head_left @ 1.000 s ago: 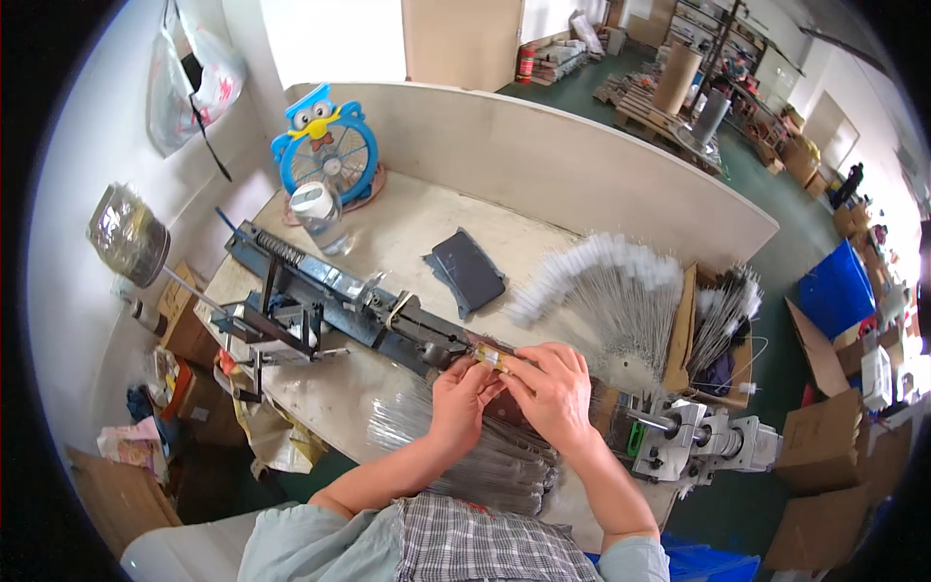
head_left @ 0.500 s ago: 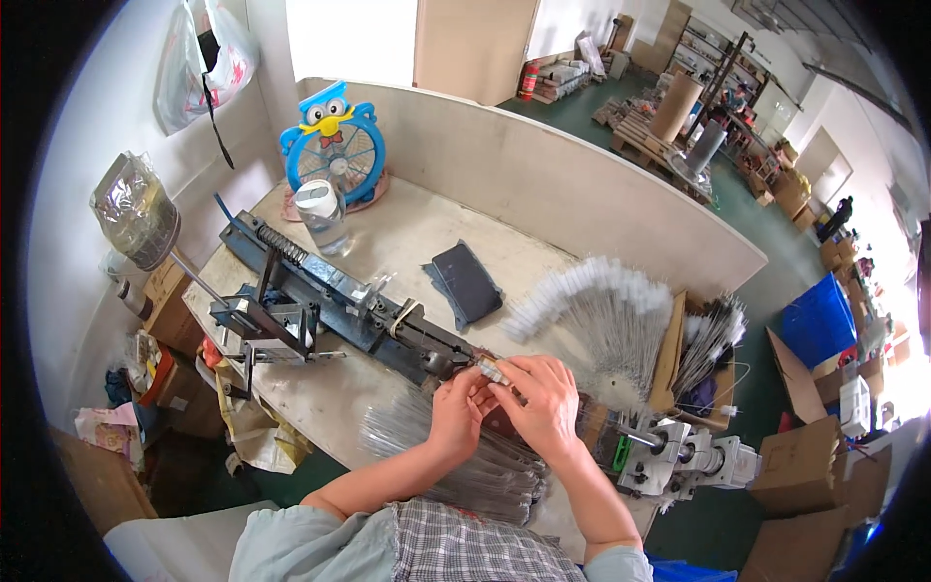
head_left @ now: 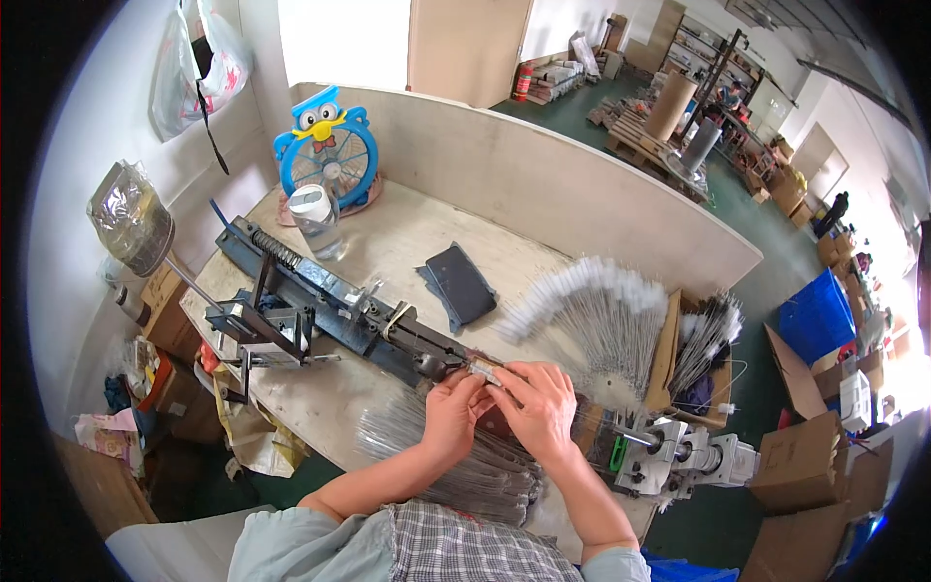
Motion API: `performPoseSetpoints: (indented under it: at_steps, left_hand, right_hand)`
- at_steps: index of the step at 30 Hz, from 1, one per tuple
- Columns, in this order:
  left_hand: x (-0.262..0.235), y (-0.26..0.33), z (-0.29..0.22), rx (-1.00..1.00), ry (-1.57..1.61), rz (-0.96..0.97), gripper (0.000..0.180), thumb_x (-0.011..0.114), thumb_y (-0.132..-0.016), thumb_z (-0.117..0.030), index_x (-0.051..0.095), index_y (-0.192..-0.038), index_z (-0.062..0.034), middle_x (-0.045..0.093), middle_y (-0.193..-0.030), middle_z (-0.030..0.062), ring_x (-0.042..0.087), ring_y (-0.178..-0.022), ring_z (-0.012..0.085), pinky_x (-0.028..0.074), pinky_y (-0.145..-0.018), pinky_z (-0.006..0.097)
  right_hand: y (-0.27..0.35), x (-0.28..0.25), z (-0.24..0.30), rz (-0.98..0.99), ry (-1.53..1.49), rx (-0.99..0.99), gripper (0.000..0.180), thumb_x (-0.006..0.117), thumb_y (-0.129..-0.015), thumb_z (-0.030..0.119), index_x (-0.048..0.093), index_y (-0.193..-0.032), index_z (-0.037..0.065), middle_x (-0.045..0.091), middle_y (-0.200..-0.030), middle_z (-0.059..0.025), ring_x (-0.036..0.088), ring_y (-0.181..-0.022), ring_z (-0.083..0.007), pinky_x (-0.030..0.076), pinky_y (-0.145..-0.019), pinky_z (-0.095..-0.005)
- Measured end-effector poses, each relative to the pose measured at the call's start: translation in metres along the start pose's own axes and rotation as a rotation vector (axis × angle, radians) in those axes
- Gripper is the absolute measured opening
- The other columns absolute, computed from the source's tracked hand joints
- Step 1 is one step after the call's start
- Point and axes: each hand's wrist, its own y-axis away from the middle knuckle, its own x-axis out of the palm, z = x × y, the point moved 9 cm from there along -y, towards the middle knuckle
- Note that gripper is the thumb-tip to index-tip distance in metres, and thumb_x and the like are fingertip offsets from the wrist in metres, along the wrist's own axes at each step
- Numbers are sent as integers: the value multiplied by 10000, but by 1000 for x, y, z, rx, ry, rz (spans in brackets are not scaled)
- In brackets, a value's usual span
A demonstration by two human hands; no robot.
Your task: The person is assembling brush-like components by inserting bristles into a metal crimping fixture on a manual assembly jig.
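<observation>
Both hands meet at the near right end of a long dark metal bench machine [head_left: 335, 306]. My left hand [head_left: 453, 417] is closed, its fingertips pinched close to the end of the machine. My right hand [head_left: 536, 405] has thumb and fingers closed on a small whitish-grey piece [head_left: 484, 371], too small to name. Under my wrists lies a bundle of thin metal wires [head_left: 490, 475], partly covered by my forearms. Beyond my right hand a fan of thin wire brushes [head_left: 582, 306] with white bristle tips lies spread on the table.
A dark phone-like slab [head_left: 460, 283] lies on a cloth behind the machine. Farther back stand a clear jar with a white lid [head_left: 315, 218] and a blue fan [head_left: 330, 160]. To the right are a brush-filled cardboard box [head_left: 669, 359] and a silver metal mechanism [head_left: 679, 456].
The view has shifted slightly. Both hands stay at the same end of the machine, and the fingers of the right hand have moved only a little around the small piece.
</observation>
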Motion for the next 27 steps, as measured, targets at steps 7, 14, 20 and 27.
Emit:
performPoseSetpoints:
  at_steps: [7, 14, 20, 27]
  left_hand:
    - [-1, -3, 3, -12, -15, -5, 161, 534, -900, -126, 574, -1011, -16, 631, -963, 59, 619, -852, 144, 491, -765, 288]
    - [-1, 0, -1, -78, 1, -3, 456, 376, -946, -436, 525, -1085, -28, 609, -1039, 125, 610, -947, 233, 484, -841, 351]
    - [-6, 6, 0, -106, -71, 15, 564, 320, -949, -532, 502, -1131, -31, 582, -1120, 129, 591, -1013, 236, 472, -864, 340]
    - [3, 12, 2, -191, -258, 52, 550, 315, -967, -475, 417, -1264, -24, 540, -1210, 114, 548, -1087, 222, 416, -927, 349]
  right_hand:
    - [-2, -4, 0, -2, -2, -6, 227, 738, -687, 183, 697, -895, 104, 639, -901, -11, 585, -858, -216, 442, -744, -343]
    - [9, -6, -10, 114, 140, 109, 194, 718, -690, 178, 685, -858, 85, 638, -836, -29, 578, -855, -226, 428, -760, -360]
    - [13, -10, -2, 157, 152, 60, 135, 686, -711, 139, 680, -831, 78, 629, -756, -48, 573, -834, -233, 421, -763, -373]
    - [6, -31, -9, 77, -9, 116, 137, 685, -726, 123, 679, -845, 56, 648, -798, -65, 592, -817, -250, 435, -752, -366]
